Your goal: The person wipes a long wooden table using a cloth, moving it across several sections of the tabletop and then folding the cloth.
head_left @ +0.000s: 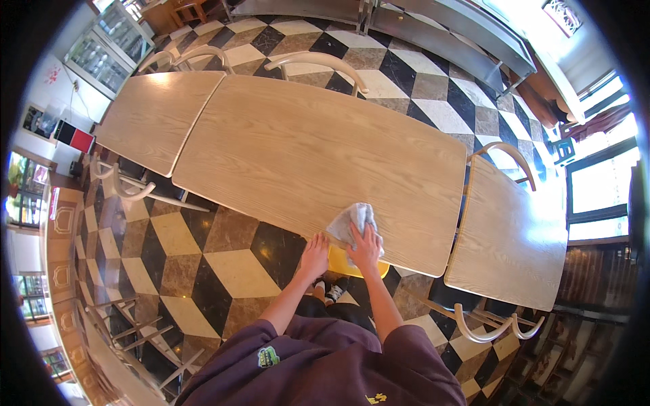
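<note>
A crumpled pale grey cloth (pixel 353 220) lies on the near edge of the long wood-grain table (pixel 305 149), right of its middle. My right hand (pixel 366 251) is closed on the cloth, fingers pressing down into it. Just below the table edge, between my hands, a yellow basin (pixel 336 260) shows in part. At the basin's left end my left hand (pixel 315 256) is closed on its rim, its fingertips by the table edge. The underside of that grip is hidden.
A smaller table (pixel 162 115) adjoins on the left, another (pixel 511 237) on the right. Curved-back chairs stand around them, one (pixel 318 64) on the far side. Metal counters (pixel 447 40) line the back. A glass-door cabinet (pixel 108 51) stands far left. The floor is patterned tile.
</note>
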### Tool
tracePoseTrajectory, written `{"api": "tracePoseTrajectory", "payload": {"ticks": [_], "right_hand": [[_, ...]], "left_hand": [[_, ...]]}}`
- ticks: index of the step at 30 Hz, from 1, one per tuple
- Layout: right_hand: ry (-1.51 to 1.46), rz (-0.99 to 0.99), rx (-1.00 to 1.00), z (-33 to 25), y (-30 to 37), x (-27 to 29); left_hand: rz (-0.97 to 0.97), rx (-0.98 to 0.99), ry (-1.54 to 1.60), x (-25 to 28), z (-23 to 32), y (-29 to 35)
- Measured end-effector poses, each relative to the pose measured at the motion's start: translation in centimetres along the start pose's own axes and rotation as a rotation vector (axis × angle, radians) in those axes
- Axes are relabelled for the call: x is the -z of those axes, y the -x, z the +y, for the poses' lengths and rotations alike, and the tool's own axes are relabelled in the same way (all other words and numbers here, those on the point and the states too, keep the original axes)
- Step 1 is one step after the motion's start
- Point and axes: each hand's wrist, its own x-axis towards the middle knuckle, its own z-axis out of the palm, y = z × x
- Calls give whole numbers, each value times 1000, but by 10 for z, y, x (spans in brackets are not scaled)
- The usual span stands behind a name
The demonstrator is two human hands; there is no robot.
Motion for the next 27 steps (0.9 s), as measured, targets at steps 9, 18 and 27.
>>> {"api": "tracePoseTrajectory", "payload": {"ticks": [9, 18, 27], "right_hand": [[128, 137, -307, 156, 75, 63], [128, 184, -517, 198, 99, 78], [262, 222, -1110, 142, 65, 27]], "left_hand": [[-294, 96, 20, 8, 7, -11], [-393, 105, -1, 12, -11, -16], [-167, -140, 226, 6, -56, -4]]}}
